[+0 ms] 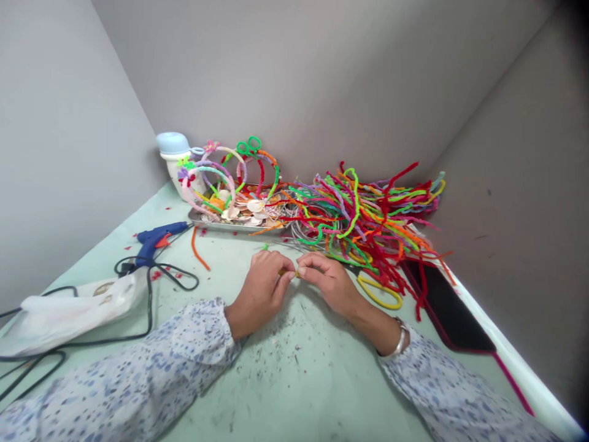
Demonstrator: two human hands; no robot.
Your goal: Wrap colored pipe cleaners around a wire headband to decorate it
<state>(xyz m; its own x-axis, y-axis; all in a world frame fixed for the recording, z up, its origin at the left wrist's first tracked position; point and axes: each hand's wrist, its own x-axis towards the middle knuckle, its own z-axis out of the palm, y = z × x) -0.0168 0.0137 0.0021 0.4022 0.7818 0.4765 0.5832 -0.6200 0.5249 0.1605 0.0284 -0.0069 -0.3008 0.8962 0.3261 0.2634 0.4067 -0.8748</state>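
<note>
My left hand (263, 283) and my right hand (330, 279) meet above the middle of the table, fingertips almost touching. Both are closed in a pinch on a short yellow pipe cleaner (297, 274), mostly hidden by the fingers. A small green tip (265, 247) shows just behind my left hand; whether it belongs to the same piece I cannot tell. Beside my right wrist lie scissors with yellow loop handles (380, 292), their blades covered. A large tangled heap of coloured pipe cleaners (356, 205) spreads behind my right hand.
A metal tray (239, 227) at the back holds shells and several wrapped headbands (276, 169). Behind it stands a white bottle with a blue lid (172, 144). To the left lie a blue glue gun (150, 242), its cord, a plastic bag (78, 310) and an orange pipe cleaner (197, 250). A dark tablet-like slab (453, 313) lies right.
</note>
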